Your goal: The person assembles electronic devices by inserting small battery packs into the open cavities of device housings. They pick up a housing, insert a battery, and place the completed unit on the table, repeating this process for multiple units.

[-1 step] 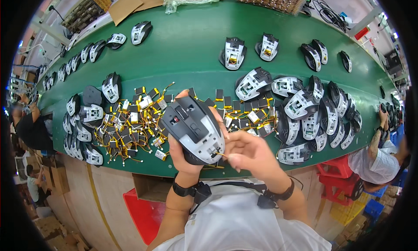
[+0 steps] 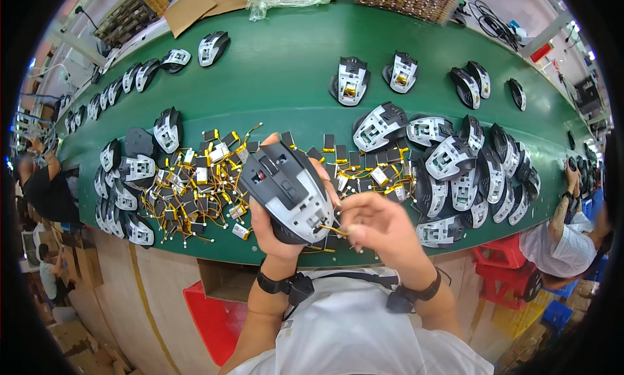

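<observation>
My left hand is wrapped around a partly assembled computer mouse, black and light grey with open cut-outs, held tilted above the bench's near edge. From an opening at its lower end run thin yellow and dark wires. My right hand pinches these wires just right of the mouse; their far end is hidden by the fingers. Beneath and beside the mouse lies a heap of small battery packs with yellow tape and thin leads.
More mouse shells are piled to the right, with another cluster at the left. Several mice stand farther back on the green bench. Below are a red bin and red stools. Other people sit at both sides.
My right hand has shifted slightly right, away from the mouse, and more of the wires shows between them. My left hand still holds the mouse in nearly the same place.
</observation>
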`<state>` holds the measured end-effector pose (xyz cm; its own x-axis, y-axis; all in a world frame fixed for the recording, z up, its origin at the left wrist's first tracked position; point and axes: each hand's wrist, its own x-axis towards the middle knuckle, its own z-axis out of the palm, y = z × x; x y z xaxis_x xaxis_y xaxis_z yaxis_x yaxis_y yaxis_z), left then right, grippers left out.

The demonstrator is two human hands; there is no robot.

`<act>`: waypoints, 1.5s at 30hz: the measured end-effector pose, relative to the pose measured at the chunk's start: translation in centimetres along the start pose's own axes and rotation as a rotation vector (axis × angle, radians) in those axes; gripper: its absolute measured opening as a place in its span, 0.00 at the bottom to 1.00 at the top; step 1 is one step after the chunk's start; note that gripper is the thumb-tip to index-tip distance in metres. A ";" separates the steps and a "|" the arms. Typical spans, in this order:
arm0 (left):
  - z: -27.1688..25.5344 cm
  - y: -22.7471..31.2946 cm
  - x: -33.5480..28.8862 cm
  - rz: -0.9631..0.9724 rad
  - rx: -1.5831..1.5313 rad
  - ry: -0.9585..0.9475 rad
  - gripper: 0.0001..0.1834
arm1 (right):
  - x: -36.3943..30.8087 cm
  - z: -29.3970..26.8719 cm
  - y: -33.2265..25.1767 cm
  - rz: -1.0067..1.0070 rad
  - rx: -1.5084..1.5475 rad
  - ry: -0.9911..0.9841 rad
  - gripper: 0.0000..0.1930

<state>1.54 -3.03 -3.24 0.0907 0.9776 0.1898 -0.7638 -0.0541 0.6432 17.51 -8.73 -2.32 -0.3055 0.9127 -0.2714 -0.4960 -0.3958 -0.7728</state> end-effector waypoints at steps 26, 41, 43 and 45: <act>-0.8 -0.8 0.1 -0.270 -0.260 0.153 0.32 | 1.3 2.0 -1.3 -1.084 -1.437 0.033 0.25; -0.5 -0.7 -0.5 -0.298 -0.342 0.061 0.33 | 0.9 1.7 -3.4 -1.133 -1.555 -0.203 0.26; -0.6 -0.9 -0.4 -0.282 -0.346 0.059 0.34 | 0.8 1.5 -3.4 -1.166 -1.581 -0.165 0.24; -0.5 -1.0 -0.7 -0.281 -0.379 0.055 0.34 | 0.3 1.6 -3.2 -1.206 -1.555 -0.150 0.22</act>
<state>1.95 -3.56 -4.40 0.3006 0.9538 0.0011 -0.8949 0.2816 0.3462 17.70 -7.38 0.96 -0.5082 0.5452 0.6667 0.5300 0.8081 -0.2569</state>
